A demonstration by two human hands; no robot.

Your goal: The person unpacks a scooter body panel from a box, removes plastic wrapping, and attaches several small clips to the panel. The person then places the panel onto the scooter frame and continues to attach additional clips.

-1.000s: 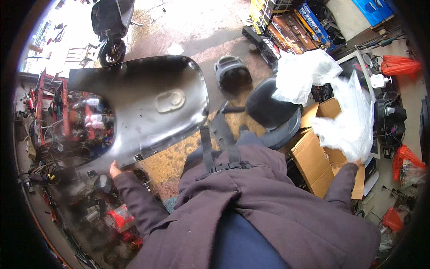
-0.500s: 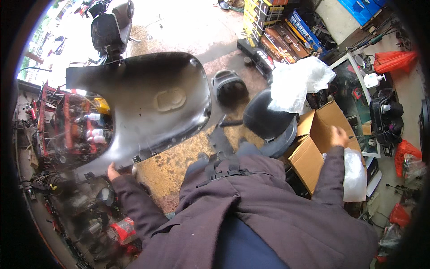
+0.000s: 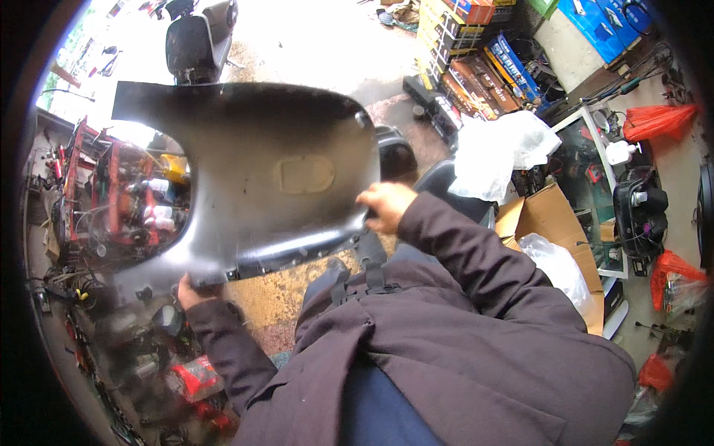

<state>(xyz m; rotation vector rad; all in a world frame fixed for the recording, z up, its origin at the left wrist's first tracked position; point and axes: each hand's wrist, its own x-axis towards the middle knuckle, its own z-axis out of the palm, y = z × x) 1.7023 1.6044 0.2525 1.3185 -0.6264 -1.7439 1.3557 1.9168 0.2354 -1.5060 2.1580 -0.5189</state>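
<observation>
A large, curved grey-black plastic body panel (image 3: 245, 163) spans the view in front of me. It has a broad cut-out on its left side, a raised oblong recess (image 3: 306, 175) in its face and small clips along the near edge. My left hand (image 3: 193, 291) is closed on that near edge toward the left, thumb on top and the other fingers hidden beneath. My right hand (image 3: 388, 207) is at the panel's right edge, its fingers curled over the rim. Behind the panel, a dark rounded seat-like part (image 3: 396, 152) is partly covered.
An open cardboard box (image 3: 554, 223) with clear plastic wrapping (image 3: 556, 267) stands to my right. White plastic sheeting (image 3: 498, 149) lies beyond it, near a glass cabinet (image 3: 584, 149). Stacked cartons (image 3: 483, 82) are at the back. Red racks (image 3: 111, 193) and cluttered parts line the left.
My right hand has left the cardboard box and come to the panel's right edge. The panel has shifted a little to the right, now overlapping the dark rounded part. My left hand keeps its hold.
</observation>
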